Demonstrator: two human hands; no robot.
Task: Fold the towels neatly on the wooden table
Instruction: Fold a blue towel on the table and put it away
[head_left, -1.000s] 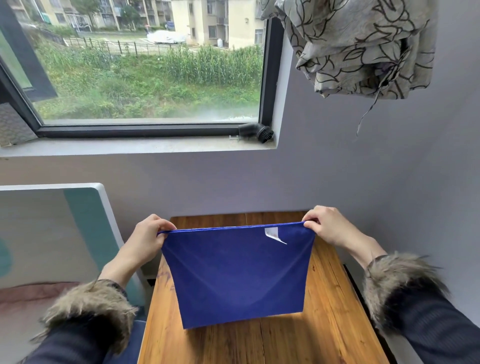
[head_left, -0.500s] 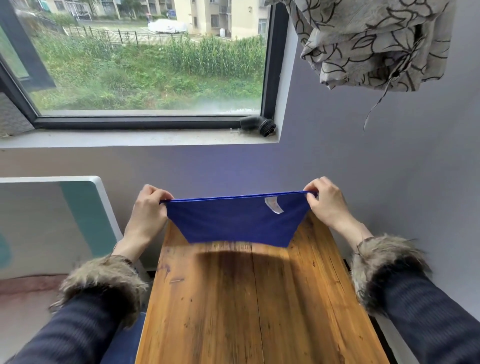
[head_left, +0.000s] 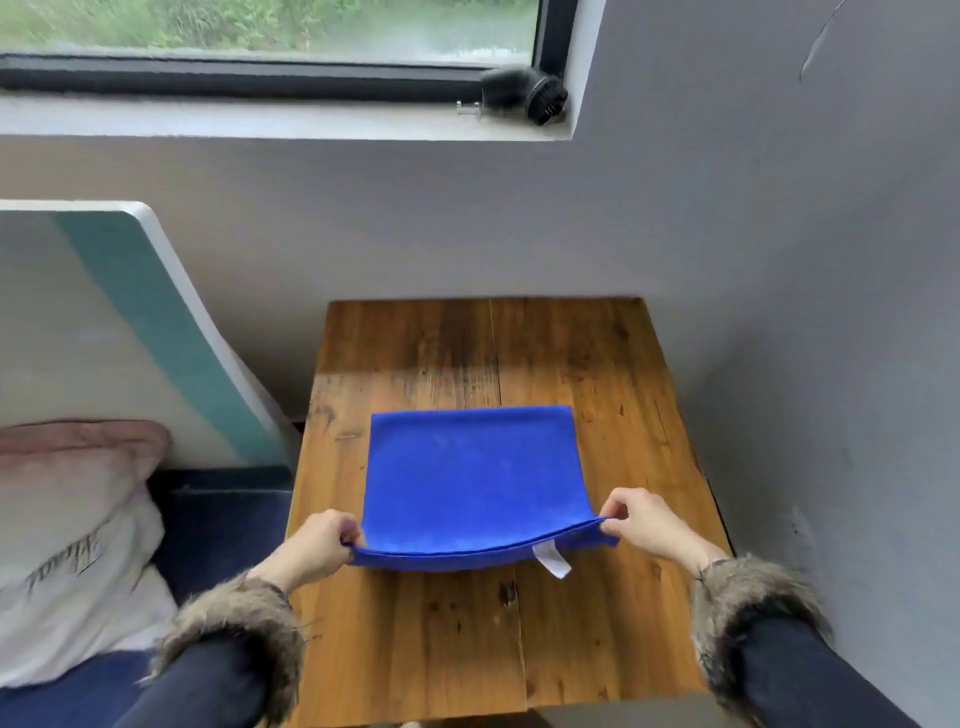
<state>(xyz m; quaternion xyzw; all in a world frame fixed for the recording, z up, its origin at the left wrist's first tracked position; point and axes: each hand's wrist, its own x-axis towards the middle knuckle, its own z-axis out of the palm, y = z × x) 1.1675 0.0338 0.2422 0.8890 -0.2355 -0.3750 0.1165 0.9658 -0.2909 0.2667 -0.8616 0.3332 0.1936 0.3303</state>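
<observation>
A blue towel (head_left: 470, 475) lies doubled over on the wooden table (head_left: 467, 649), its folded edge at the far side. The two near corners are lifted slightly off the wood. My left hand (head_left: 317, 545) pinches the near left corner. My right hand (head_left: 647, 522) pinches the near right corner. A white label (head_left: 551, 560) hangs from the near edge, close to my right hand.
A grey wall runs along the table's far and right sides. A white and teal headboard (head_left: 130, 322) and pillows (head_left: 67, 540) lie to the left on a bed. A black brush head (head_left: 524, 96) sits on the window sill above.
The towel was held up in the air by its top corners. It has since come down onto the table folded in half, and my hands have moved toward me with the corners.
</observation>
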